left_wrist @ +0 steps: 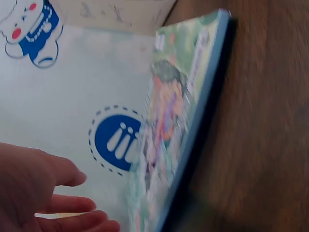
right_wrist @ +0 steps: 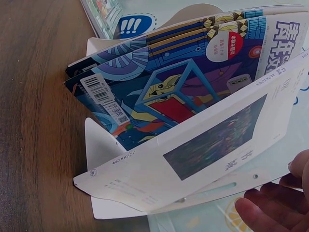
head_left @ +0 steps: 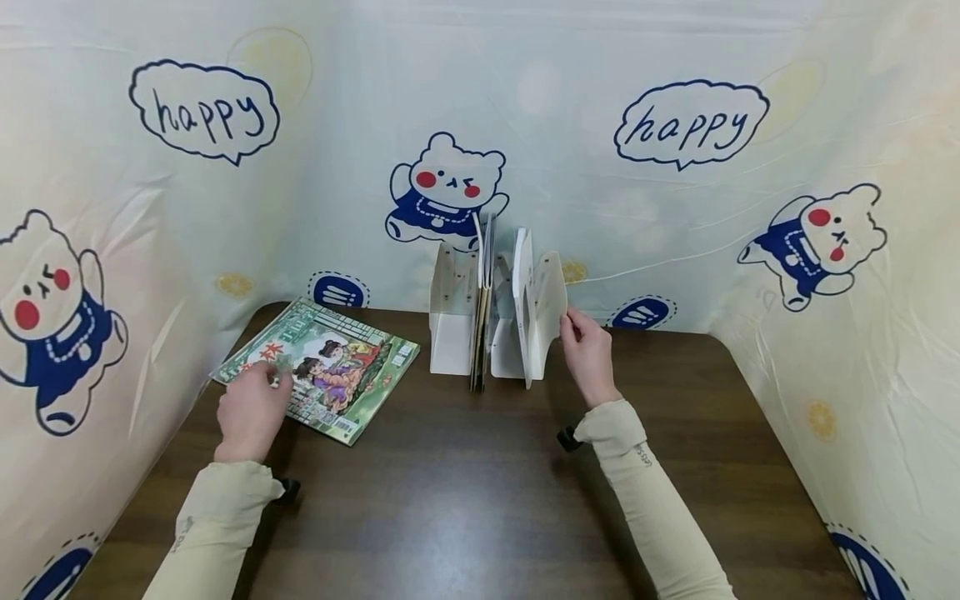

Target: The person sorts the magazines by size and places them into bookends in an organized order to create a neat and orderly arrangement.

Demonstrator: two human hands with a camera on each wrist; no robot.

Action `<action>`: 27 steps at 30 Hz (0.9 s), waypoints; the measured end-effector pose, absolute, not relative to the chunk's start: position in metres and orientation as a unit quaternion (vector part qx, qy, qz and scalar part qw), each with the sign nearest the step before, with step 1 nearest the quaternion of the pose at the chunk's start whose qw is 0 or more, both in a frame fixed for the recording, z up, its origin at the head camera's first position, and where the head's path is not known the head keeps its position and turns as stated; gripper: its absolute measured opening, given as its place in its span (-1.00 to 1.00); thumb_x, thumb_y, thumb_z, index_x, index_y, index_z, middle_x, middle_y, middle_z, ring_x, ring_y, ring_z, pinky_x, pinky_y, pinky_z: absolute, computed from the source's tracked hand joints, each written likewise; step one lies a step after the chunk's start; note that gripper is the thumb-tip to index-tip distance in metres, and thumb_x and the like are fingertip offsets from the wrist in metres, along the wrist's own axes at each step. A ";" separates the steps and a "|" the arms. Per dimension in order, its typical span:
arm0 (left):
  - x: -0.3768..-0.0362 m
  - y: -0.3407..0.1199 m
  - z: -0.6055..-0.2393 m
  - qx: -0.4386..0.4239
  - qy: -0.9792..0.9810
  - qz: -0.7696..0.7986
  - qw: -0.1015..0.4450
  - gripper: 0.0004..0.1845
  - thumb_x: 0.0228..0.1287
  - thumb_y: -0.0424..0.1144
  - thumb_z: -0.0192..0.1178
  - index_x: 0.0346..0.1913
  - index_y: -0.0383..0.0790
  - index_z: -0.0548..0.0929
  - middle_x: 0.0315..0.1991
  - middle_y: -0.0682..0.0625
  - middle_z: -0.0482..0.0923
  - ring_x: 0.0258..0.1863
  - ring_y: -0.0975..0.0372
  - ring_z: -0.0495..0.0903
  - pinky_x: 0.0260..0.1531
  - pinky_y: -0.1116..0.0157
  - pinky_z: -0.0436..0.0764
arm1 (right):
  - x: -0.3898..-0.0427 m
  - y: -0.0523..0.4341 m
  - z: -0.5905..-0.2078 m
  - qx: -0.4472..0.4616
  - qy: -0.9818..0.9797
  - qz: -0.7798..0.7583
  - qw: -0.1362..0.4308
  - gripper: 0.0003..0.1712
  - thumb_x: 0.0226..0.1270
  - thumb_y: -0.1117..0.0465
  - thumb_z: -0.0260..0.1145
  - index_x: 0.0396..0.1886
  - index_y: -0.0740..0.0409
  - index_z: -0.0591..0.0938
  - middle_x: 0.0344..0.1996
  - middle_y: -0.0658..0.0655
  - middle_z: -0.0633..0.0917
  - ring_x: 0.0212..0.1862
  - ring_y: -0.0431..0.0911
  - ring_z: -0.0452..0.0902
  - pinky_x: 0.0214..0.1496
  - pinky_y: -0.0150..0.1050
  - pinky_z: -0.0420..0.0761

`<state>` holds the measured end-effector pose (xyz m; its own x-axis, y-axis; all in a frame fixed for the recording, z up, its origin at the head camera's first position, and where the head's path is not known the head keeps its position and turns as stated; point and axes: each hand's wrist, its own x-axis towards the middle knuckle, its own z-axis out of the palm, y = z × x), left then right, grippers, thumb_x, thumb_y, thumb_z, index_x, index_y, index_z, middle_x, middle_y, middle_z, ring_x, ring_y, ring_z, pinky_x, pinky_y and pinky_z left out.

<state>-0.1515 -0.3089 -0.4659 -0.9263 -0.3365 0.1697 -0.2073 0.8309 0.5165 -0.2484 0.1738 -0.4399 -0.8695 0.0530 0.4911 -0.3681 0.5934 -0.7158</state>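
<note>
A green picture magazine (head_left: 330, 367) lies flat at the table's back left; the left wrist view shows it edge-on (left_wrist: 178, 125). My left hand (head_left: 251, 408) rests at its near left edge, and its fingers (left_wrist: 63, 198) are relaxed and grip nothing. A white book stand (head_left: 452, 325) at the back centre holds upright magazines (head_left: 482, 300) with blue patterned covers (right_wrist: 183, 82), and a white book (right_wrist: 203, 150) leans beside them. My right hand (head_left: 588, 350) is at the stand's right end panel (head_left: 549, 304). Its fingers (right_wrist: 270, 210) are loosely curled just under the panel.
A cloth printed with bears and "happy" bubbles (head_left: 675, 167) walls in the dark wooden table (head_left: 465, 500) at the back and both sides. Bare tabletop runs between my forearms and on to the front edge.
</note>
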 end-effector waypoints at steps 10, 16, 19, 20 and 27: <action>-0.153 -0.344 -0.472 0.171 -0.945 -0.251 0.124 -0.60 0.48 -0.16 0.10 -0.14 -0.57 0.56 -0.24 -0.54 0.59 -0.30 -0.41 0.58 -0.46 -0.21 0.50 | -0.245 0.175 -0.442 0.085 -0.857 0.453 0.231 -0.62 0.62 0.19 0.22 0.30 0.22 0.66 0.01 0.30 0.77 -0.20 0.08 0.72 -0.28 -0.18 0.68; -0.156 -0.364 -0.473 0.199 -0.943 -0.257 0.076 -0.61 0.44 -0.14 0.08 -0.35 -0.48 0.53 -0.46 -0.36 0.53 -0.41 -0.26 0.56 -0.54 -0.05 0.45 | -0.246 0.175 -0.441 0.087 -0.856 0.455 0.229 -0.61 0.62 0.21 0.21 0.30 0.25 0.65 0.04 0.33 0.76 -0.14 0.10 0.74 -0.20 -0.04 0.73; -0.157 -0.370 -0.473 0.217 -0.938 -0.266 0.046 -0.51 0.44 -0.09 0.09 -0.24 -0.62 0.54 -0.37 -0.46 0.54 -0.33 -0.30 0.56 -0.46 -0.09 0.50 | -0.246 0.175 -0.441 0.087 -0.857 0.454 0.229 -0.62 0.62 0.22 0.21 0.29 0.26 0.66 0.03 0.33 0.76 -0.15 0.11 0.73 -0.20 -0.01 0.73; -0.158 -0.372 -0.474 0.220 -0.937 -0.268 0.036 -0.48 0.45 -0.08 0.09 -0.19 -0.67 0.54 -0.32 -0.51 0.55 -0.30 -0.33 0.56 -0.42 -0.12 0.52 | -0.247 0.174 -0.441 0.087 -0.856 0.454 0.229 -0.62 0.62 0.22 0.21 0.29 0.26 0.66 0.02 0.33 0.77 -0.15 0.11 0.73 -0.20 -0.01 0.73; -0.161 -0.379 -0.473 0.228 -0.936 -0.266 -0.019 -0.29 0.45 -0.03 0.08 0.05 -0.86 0.41 -0.08 -0.68 0.48 -0.11 -0.43 0.54 -0.20 -0.24 0.56 | -0.248 0.174 -0.440 0.099 -0.851 0.457 0.240 -0.63 0.60 0.27 0.22 0.27 0.31 0.66 0.01 0.34 0.77 -0.16 0.13 0.74 -0.21 0.02 0.72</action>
